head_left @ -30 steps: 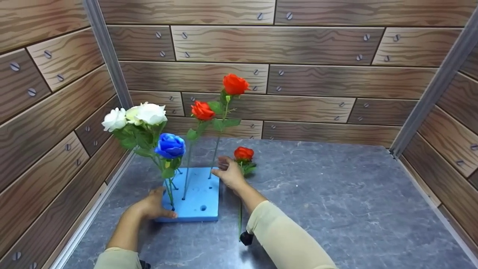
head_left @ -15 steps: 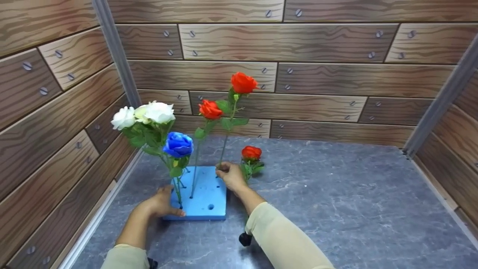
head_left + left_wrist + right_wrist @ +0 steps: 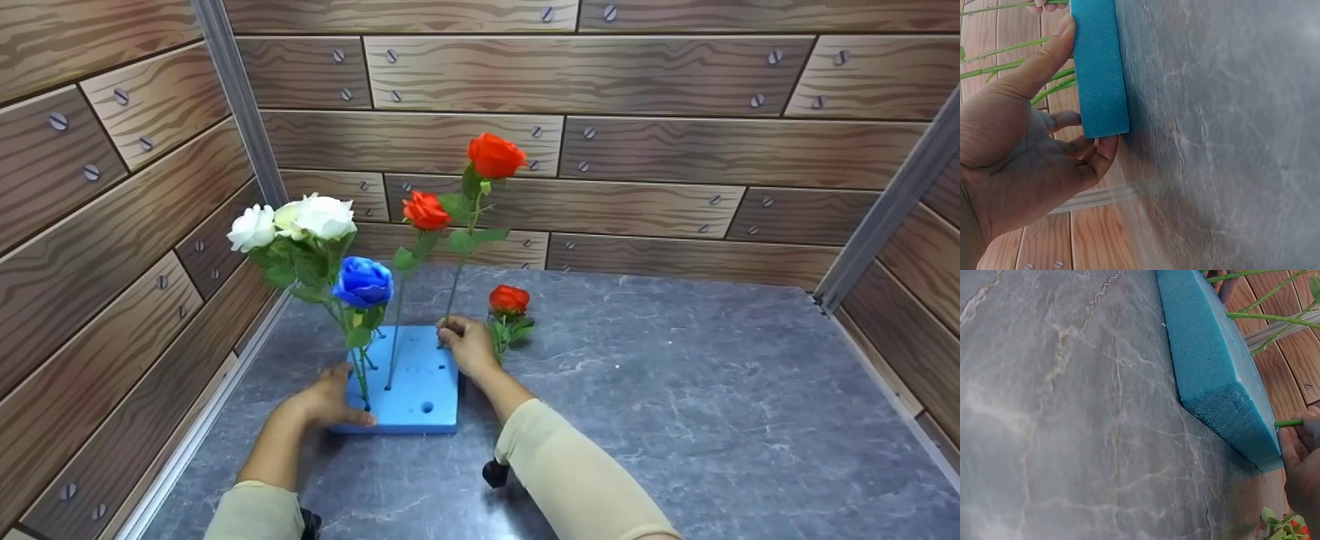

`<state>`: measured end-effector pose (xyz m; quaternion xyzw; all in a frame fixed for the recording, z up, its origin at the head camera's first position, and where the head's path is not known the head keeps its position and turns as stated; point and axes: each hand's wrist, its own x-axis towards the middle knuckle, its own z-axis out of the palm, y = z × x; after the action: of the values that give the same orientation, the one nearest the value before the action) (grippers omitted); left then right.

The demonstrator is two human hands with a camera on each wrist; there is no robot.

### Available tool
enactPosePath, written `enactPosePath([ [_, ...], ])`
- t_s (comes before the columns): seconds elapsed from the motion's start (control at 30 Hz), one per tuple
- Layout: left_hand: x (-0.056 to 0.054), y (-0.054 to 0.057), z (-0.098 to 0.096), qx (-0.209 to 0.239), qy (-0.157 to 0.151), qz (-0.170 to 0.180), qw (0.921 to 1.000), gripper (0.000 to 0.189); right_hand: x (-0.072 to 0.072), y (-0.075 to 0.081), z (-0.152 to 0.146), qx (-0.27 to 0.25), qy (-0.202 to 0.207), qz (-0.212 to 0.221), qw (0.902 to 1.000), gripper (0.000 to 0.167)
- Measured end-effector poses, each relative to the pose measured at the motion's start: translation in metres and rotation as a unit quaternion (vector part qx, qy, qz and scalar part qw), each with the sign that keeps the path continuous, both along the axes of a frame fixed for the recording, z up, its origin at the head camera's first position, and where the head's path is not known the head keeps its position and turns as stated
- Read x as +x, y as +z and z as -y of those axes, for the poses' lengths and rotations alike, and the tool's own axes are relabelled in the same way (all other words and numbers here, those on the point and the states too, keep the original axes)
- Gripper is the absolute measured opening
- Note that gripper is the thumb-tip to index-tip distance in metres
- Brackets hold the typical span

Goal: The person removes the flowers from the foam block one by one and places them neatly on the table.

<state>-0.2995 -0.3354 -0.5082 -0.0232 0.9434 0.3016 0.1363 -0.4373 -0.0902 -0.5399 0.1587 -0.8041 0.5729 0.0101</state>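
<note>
A light-blue foam block (image 3: 416,375) with holes lies on the table, artificial flowers standing in it. My left hand (image 3: 322,401) grips its near left edge; in the left wrist view the thumb (image 3: 1061,45) presses the top and the fingers bend against the side. My right hand (image 3: 472,349) pinches the low stem of the tallest red rose (image 3: 496,155) at the far right corner. That green stem (image 3: 1288,422) meets the block's top in the right wrist view. Also standing in the block are a shorter red rose (image 3: 426,211), a blue rose (image 3: 363,283) and white flowers (image 3: 324,217).
Another red rose (image 3: 508,299) lies on the grey marbled table (image 3: 675,397) just right of the block, its stem partly hidden under my right arm. Wood-patterned walls (image 3: 645,146) enclose the table at the back and sides.
My right hand's fingers have closed onto the tall red rose's stem; a second ago they were spread beside it. The left hand stays on the block. The head view has shifted slightly.
</note>
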Motion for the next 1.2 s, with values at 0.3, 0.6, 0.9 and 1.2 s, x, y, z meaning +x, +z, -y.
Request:
enactPosePath([
  [0.3,0.002,-0.002,-0.001,0.008,0.005,0.0,1.0,0.123,0.003,0.009,-0.002,-0.071,0.009,0.027,0.9971,0.018],
  [0.6,0.002,-0.001,0.001,0.002,0.001,0.004,1.0,0.125,0.007,0.019,-0.014,-0.085,0.013,0.023,0.996,0.017],
  [0.9,0.0,0.002,0.0,-0.009,-0.004,0.013,0.9999,0.125,0.012,0.026,-0.032,-0.09,0.011,0.014,0.9958,0.024],
  [1.2,0.002,0.003,0.002,-0.011,-0.009,0.022,0.9996,0.126,0.021,0.025,-0.054,-0.078,-0.003,0.016,0.9968,0.039],
])
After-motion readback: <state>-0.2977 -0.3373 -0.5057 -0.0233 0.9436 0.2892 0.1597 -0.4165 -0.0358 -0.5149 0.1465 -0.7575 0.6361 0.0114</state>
